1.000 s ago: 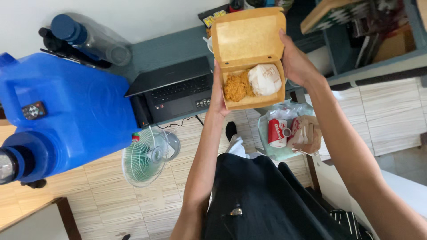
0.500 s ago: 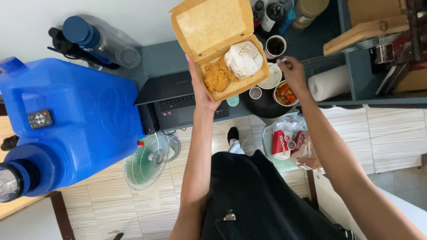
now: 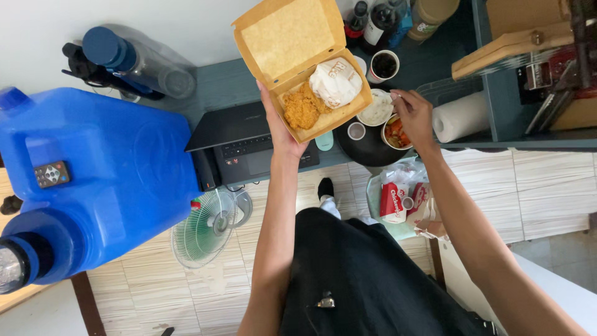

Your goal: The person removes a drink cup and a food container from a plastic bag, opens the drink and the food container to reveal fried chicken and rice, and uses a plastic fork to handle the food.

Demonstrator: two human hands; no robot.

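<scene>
My left hand [image 3: 281,127] holds up an open brown cardboard food box [image 3: 292,40] by its near edge. Inside lie a piece of fried chicken [image 3: 301,109] and a white paper-wrapped bundle [image 3: 334,82]. My right hand [image 3: 413,115] is lower to the right, fingers pinched over a small white bowl [image 3: 377,109] on a dark round tray [image 3: 370,144], beside a bowl of red and orange food [image 3: 396,132]. What the fingers pinch is too small to tell. A cup of dark liquid [image 3: 384,65] stands behind them.
A laptop [image 3: 245,140] lies on the grey desk [image 3: 217,84]. A large blue water jug [image 3: 93,174] with a remote on it fills the left. A floor fan [image 3: 205,227], a paper towel roll [image 3: 459,117], and a bag with a red fries carton [image 3: 393,200] are nearby.
A second ago both hands held the box. The right hand let go and dropped to the bowls on the tray; the left hand now carries the box alone, up and to the left.
</scene>
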